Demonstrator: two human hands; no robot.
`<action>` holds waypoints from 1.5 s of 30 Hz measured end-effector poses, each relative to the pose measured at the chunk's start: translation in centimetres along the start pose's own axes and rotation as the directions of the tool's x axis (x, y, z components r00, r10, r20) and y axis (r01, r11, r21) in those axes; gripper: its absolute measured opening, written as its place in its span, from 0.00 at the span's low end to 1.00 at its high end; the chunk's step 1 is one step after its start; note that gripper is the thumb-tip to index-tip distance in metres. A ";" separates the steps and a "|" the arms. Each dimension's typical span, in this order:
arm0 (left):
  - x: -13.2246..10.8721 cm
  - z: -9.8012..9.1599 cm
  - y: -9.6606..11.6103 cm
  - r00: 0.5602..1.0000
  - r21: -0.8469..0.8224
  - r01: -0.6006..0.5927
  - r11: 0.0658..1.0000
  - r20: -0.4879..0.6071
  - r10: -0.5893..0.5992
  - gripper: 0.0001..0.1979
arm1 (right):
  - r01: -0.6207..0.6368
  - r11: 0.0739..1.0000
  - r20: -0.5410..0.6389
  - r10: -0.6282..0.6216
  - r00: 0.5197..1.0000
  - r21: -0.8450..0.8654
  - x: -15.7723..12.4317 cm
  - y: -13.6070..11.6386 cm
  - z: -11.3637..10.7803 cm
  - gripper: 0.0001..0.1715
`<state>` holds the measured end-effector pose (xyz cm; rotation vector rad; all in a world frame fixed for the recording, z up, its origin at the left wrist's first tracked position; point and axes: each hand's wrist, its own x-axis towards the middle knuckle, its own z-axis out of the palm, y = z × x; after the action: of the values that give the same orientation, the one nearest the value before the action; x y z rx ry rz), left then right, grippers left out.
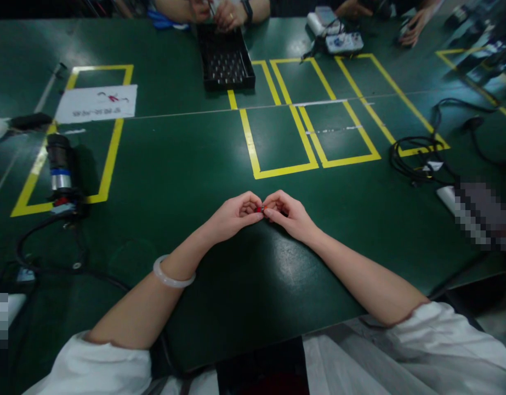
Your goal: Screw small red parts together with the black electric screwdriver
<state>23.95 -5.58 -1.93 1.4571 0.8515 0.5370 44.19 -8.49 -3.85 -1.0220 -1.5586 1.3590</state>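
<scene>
My left hand (241,215) and my right hand (288,213) meet fingertip to fingertip just above the green table (187,164). Between them is a small red part (259,209), pinched by the thumb and fingers of both hands. Its exact kind is too small to make out, and the fingers cover most of it. A pale bangle (173,272) circles my left wrist. Beyond my hands, yellow tape (285,171) marks out rectangles on the tabletop.
Across the table, a co-worker's hands (228,13) are over a black tray (230,82) holding several small pins. At left stand a dark cylindrical tool (59,159) with a cable and a white paper (96,104). A coiled black cable (413,164) lies right.
</scene>
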 end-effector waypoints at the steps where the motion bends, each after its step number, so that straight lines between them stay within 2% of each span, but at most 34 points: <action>1: 0.0 0.1 0.0 1.000 0.012 -0.007 1.000 -0.006 0.007 0.15 | -0.001 1.000 -0.005 0.001 1.000 -0.012 0.0 0.0 0.0 0.14; 6: -0.1 0.3 0.1 0.999 0.038 -0.024 0.999 -0.027 0.025 0.14 | 0.052 0.992 -0.010 -0.053 0.999 -0.115 0.0 -0.2 -0.1 0.10; 11: -0.1 -0.1 0.2 0.999 -0.010 -0.016 1.000 -0.029 0.016 0.17 | 0.078 0.989 -0.028 -0.082 0.996 -0.124 0.1 -0.3 -0.2 0.07; 19: 0.1 -0.2 -0.1 0.998 -0.024 -0.048 0.999 -0.045 0.047 0.15 | 0.097 0.985 -0.046 -0.105 0.993 -0.143 0.3 0.0 -0.2 0.12; 25: 0.1 -0.3 -0.2 0.997 -0.025 -0.060 0.998 -0.047 0.058 0.15 | 0.145 0.957 -0.037 -0.160 0.986 -0.250 0.3 0.0 -0.5 0.09; 30: 0.0 -0.2 -0.2 0.998 -0.032 -0.041 0.999 -0.050 0.039 0.16 | 0.137 0.957 -0.034 -0.151 0.988 -0.256 0.3 0.1 -0.5 0.08; 39: 0.0 -0.3 -0.1 0.998 -0.039 -0.027 0.999 -0.056 0.024 0.17 | 0.190 0.939 -0.035 -0.209 0.977 -0.288 0.3 0.2 -0.4 0.07; 45: 0.0 -0.2 0.0 0.998 -0.040 -0.009 0.999 -0.055 0.007 0.18 | 0.221 0.925 -0.034 -0.243 0.970 -0.308 0.3 0.5 -0.4 0.10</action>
<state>23.78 -5.44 -1.88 1.4147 0.8738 0.5993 44.50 -8.00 -4.26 -1.0152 -1.8066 0.9303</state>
